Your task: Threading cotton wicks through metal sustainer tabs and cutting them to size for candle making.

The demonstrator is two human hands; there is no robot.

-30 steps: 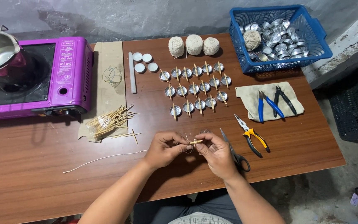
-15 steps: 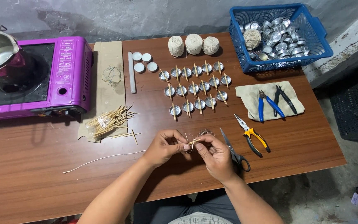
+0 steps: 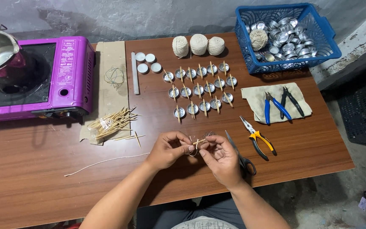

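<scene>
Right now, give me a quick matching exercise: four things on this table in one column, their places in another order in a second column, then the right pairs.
Things:
1. yellow-handled pliers
2. blue-handled pliers
3. three balls of string
4. loose metal cups

Places:
A. in the blue basket
B. on the beige cloth
C. at the table's far edge, beyond the rows of wicked cups
D. on bare wood, right of the scissors

Pairs: 1-D, 2-B, 3-C, 4-A
</scene>
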